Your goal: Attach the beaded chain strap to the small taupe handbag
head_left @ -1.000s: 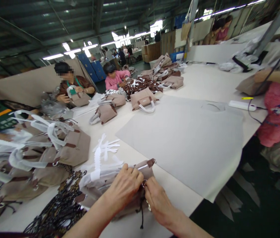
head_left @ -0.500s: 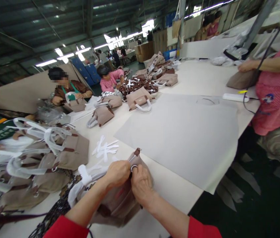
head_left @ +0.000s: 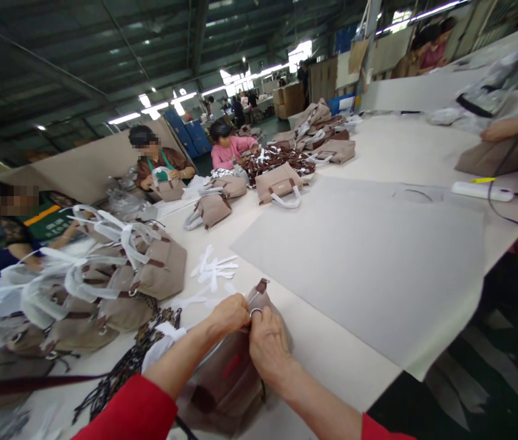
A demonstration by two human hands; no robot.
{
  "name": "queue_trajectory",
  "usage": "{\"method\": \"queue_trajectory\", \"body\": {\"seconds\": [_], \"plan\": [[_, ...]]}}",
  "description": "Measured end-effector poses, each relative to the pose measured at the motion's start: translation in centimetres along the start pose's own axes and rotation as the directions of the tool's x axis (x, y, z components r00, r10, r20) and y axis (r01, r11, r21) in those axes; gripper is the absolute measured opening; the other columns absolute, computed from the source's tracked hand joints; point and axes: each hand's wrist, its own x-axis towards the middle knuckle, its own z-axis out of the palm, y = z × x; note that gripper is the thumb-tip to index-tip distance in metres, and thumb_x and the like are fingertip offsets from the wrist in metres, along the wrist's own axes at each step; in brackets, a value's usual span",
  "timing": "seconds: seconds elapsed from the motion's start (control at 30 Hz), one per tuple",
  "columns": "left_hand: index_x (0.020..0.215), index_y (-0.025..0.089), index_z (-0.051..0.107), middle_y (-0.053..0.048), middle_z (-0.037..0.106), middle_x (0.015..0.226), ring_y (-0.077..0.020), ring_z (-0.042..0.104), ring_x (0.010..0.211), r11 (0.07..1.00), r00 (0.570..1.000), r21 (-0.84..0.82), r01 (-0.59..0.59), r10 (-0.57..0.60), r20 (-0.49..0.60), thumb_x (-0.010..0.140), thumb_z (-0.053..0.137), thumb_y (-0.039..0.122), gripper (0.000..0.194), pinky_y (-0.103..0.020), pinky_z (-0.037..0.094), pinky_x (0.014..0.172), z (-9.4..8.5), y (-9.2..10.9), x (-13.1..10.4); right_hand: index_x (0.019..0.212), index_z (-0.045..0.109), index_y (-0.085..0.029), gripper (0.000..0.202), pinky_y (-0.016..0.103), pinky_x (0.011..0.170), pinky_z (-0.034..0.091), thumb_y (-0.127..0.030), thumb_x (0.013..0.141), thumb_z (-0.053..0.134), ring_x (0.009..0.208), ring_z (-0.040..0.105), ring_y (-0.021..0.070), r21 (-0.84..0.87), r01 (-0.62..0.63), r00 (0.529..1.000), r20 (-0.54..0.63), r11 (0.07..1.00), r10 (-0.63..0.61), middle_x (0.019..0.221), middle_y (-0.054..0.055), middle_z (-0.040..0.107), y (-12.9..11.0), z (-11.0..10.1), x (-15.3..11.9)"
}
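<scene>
A taupe handbag (head_left: pixel 226 391) with brown trim and a small red patch stands tilted on the table below me. My left hand (head_left: pixel 231 315) is closed, pinching the bag's upper edge near its far end. Beside it, my right hand (head_left: pixel 268 343) is closed on the same edge, its fingers bent towards the left hand's. Between them a silvery ring (head_left: pixel 255 311) shows; what it belongs to I cannot make out. The fingertips and the bag's opening are partly hidden. A brown end tab (head_left: pixel 262 285) sticks up just beyond my hands.
Wrapped-handle handbags (head_left: pixel 162 269) crowd the left, with dark cords (head_left: pixel 137 354) nearer me. White strips (head_left: pixel 213 267) lie beyond my bag. A grey sheet (head_left: pixel 369 244) covers the table's middle. Several co-workers sit or stand around; one at right holds a bag (head_left: pixel 492 156).
The view has turned left, so the surroundings appear further right. Both hands stay at the bag's upper edge, close together. The co-worker at far left has come more into view.
</scene>
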Motion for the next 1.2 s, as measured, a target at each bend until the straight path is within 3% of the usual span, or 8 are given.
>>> {"method": "queue_trajectory", "body": {"seconds": [0.17,0.23,0.3,0.37,0.43,0.6,0.97,1.2], "plan": [[0.086,0.011,0.064,-0.014,0.066,0.092,-0.0257,0.057,0.093,0.958,0.973,0.262,-0.12,0.166,-0.159,0.083,0.039,0.009,0.025,-0.044,0.039,0.087,0.6,1.2,-3.0,0.079,0.053,-0.018,0.019,0.032,0.065,0.044,-0.001,0.077,0.044,0.07,0.053,0.0203,0.044,0.044,0.999,0.012,0.998,-0.045,0.077,0.006,0.058,0.3,1.0,0.7],[0.104,0.014,0.06,-0.013,0.063,0.106,-0.0262,0.053,0.103,0.901,0.905,0.343,-0.265,0.355,-0.233,0.085,0.036,0.009,0.031,-0.044,0.035,0.093,2.5,0.6,-4.5,0.077,0.052,-0.02,0.016,0.031,0.065,0.044,-0.005,0.078,0.048,0.07,0.053,0.0204,0.064,0.069,0.997,0.021,0.996,-0.071,0.075,0.005,0.058,0.4,1.3,0.8],[0.113,0.016,0.055,-0.012,0.063,0.106,-0.0251,0.055,0.097,0.835,0.754,0.405,-0.373,0.527,-0.392,0.086,0.035,0.01,0.034,-0.041,0.042,0.086,5.2,-0.6,-5.5,0.074,0.051,-0.02,0.017,0.031,0.063,0.043,-0.004,0.078,0.048,0.069,0.053,0.0205,0.073,0.064,0.998,0.019,0.995,-0.065,0.074,0.004,0.057,0.6,1.5,0.8],[0.104,0.013,0.058,-0.012,0.066,0.088,-0.0238,0.059,0.08,0.931,0.675,0.252,-0.266,0.366,-0.641,0.085,0.034,0.012,0.03,-0.037,0.047,0.072,7.5,-2.0,-5.6,0.074,0.05,-0.019,0.02,0.03,0.061,0.043,0.0,0.078,0.045,0.068,0.053,0.0199,0.073,0.043,0.999,0.012,0.996,-0.044,0.075,0.005,0.056,0.8,1.6,0.8],[0.1,0.01,0.058,-0.014,0.065,0.087,-0.0255,0.059,0.082,0.988,0.648,-0.081,-0.132,0.024,-0.761,0.083,0.039,0.017,0.027,-0.039,0.047,0.074,8.6,-2.7,-5.1,0.075,0.051,-0.018,0.023,0.029,0.061,0.043,0.004,0.077,0.044,0.067,0.053,0.0194,0.07,0.043,0.999,0.008,0.997,-0.043,0.076,0.006,0.056,1.1,1.7,0.7],[0.089,0.01,0.063,-0.016,0.064,0.094,-0.0308,0.057,0.092,0.783,0.707,-0.621,-0.038,-0.418,-0.571,0.073,0.054,0.031,0.028,-0.043,0.042,0.084,7.2,-1.9,-2.0,0.075,0.051,-0.018,0.022,0.027,0.06,0.044,0.001,0.08,0.042,0.066,0.054,0.0177,0.045,0.089,0.996,0.008,0.995,-0.089,0.075,0.004,0.057,1.7,2.0,0.8],[0.062,0.013,0.065,-0.005,0.067,0.059,-0.0174,0.056,0.058,0.329,0.656,-0.903,-0.278,-0.622,-0.429,0.068,0.056,0.043,0.031,-0.025,0.043,0.057,8.5,-1.2,1.2,0.075,0.049,-0.019,0.021,0.03,0.06,0.045,-0.003,0.084,0.039,0.065,0.054,0.0201,-0.091,0.116,0.992,-0.03,0.989,-0.119,0.073,0.006,0.055,1.5,2.0,2.2],[0.052,0.015,0.061,-0.001,0.061,0.051,-0.0142,0.05,0.052,0.187,0.64,-0.911,-0.368,-0.66,-0.394,0.061,0.061,0.035,0.021,-0.024,0.04,0.053,9.3,0.0,1.1,0.076,0.054,-0.015,0.024,0.036,0.059,0.046,0.0,0.082,0.036,0.063,0.056,0.0255,-0.205,0.141,0.989,-0.002,0.969,-0.145,0.071,0.012,0.056,0.9,2.0,1.6]]}}
